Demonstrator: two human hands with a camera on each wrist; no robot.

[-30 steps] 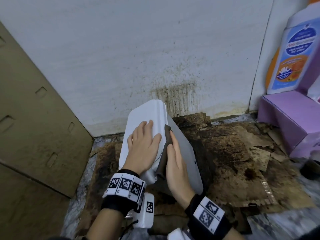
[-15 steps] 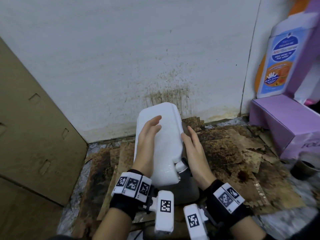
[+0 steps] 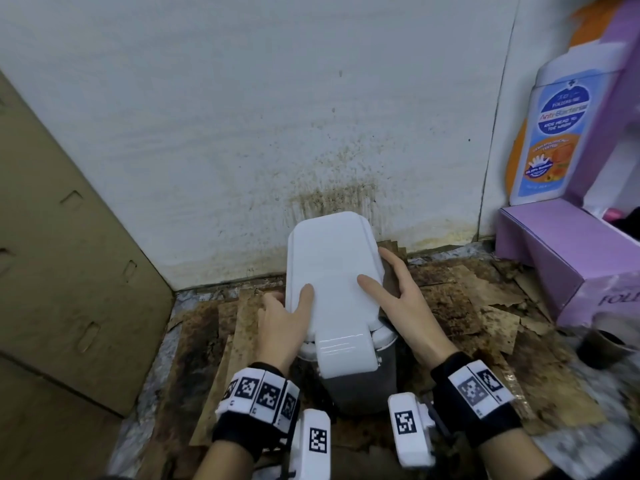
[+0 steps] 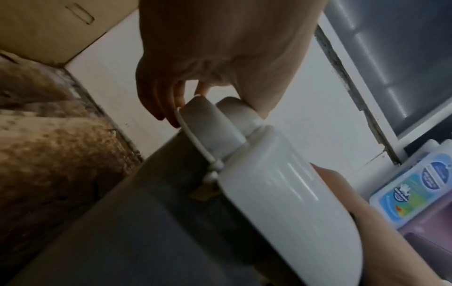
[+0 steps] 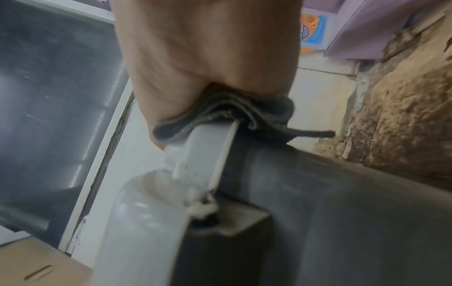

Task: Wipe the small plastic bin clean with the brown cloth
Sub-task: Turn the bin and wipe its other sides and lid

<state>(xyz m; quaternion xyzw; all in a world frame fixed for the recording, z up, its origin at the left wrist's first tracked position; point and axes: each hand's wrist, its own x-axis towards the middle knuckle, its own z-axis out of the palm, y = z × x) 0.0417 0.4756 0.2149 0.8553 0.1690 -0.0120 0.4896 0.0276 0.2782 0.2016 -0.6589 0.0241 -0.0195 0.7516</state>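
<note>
The small bin stands on the stained floor by the wall, with a white lid (image 3: 332,268) on a grey body (image 3: 360,389). My left hand (image 3: 287,313) grips the lid's left edge, thumb on top and fingers curled down the side (image 4: 166,100). Against the lid's right edge my right hand (image 3: 398,296) presses the brown cloth (image 3: 389,282), thumb lying on the lid. In the right wrist view the folded cloth (image 5: 227,108) is bunched between my palm and the lid's rim (image 5: 210,143).
A cardboard sheet (image 3: 69,271) leans at the left. A purple box (image 3: 571,261) and a soap bottle (image 3: 550,133) stand at the right, with a small dark cup (image 3: 599,348) in front. Soiled cardboard scraps (image 3: 467,306) cover the floor. The wall (image 3: 277,116) is right behind the bin.
The bin has turned so its lid faces up at me. My hands have shifted to clasp its two sides, thumbs now on the lid. The cloth went to the right edge.
</note>
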